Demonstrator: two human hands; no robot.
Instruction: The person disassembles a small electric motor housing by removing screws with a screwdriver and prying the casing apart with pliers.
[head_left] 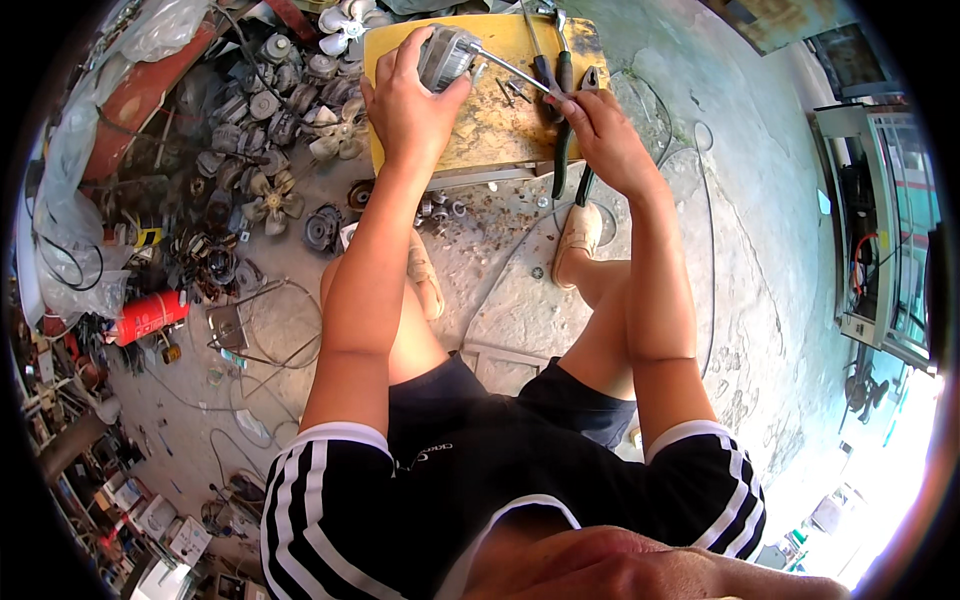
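Observation:
A small grey metal electric motor (pixel 444 62) sits at the far edge of a worn yellow work board (pixel 475 145). My left hand (pixel 412 118) is wrapped round its near left side, thumb and fingers apart on the casing. In my right hand (pixel 612 138) is a screwdriver (pixel 512 67), its shaft slanting left to the motor; whether the tip touches or only overlaps it I cannot tell. My palm hides its handle. Just beyond that hand lie another screwdriver (pixel 543 72), a hammer-like tool (pixel 563 50) and pliers (pixel 590 76). Small dark screws or pins (pixel 513 90) lie on the board.
Heaped on the floor to the left are several motors (pixel 265 105) and fan blades (pixel 272 203). A red cylinder (pixel 150 316) lies nearer me. Cables (pixel 708 250) cross the concrete floor. At the right stands a glass-fronted cabinet (pixel 885 230). My feet flank the board's near side.

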